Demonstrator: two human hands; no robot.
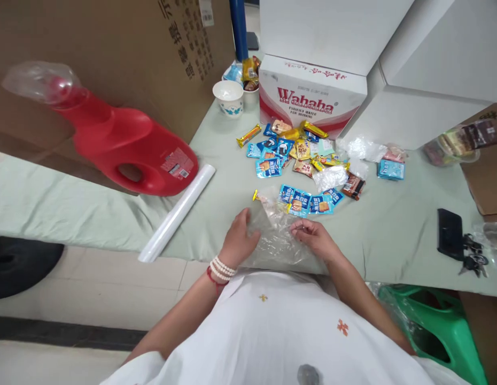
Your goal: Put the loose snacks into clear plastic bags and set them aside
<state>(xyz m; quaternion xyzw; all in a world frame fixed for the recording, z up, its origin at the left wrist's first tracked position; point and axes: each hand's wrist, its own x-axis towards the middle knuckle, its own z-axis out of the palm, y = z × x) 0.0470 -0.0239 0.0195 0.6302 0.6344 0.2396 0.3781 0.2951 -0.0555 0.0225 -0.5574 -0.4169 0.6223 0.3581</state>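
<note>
A clear plastic bag (278, 243) lies crumpled at the table's front edge between my two hands. My left hand (238, 239), with beads at the wrist, rests at the bag's left side, its thumb and fingers apart. On the other side my right hand (315, 239) is closed, its fingertips pinching the bag's edge. Just beyond the bag lie several blue snack packets (300, 202) and a small yellow-wrapped piece (255, 195). Farther back is a mixed pile of wrapped snacks (302, 149), with a brown packet (353, 186) at its right.
A white plastic roll (178, 211) and a big red jug (132, 147) stand or lie to the left. Paper cups (229, 100) and a Wahaha carton (308, 99) are behind. At right are blue packets (391, 169), a black phone-like object (450, 233), keys (474, 262) and a green stool (444, 326).
</note>
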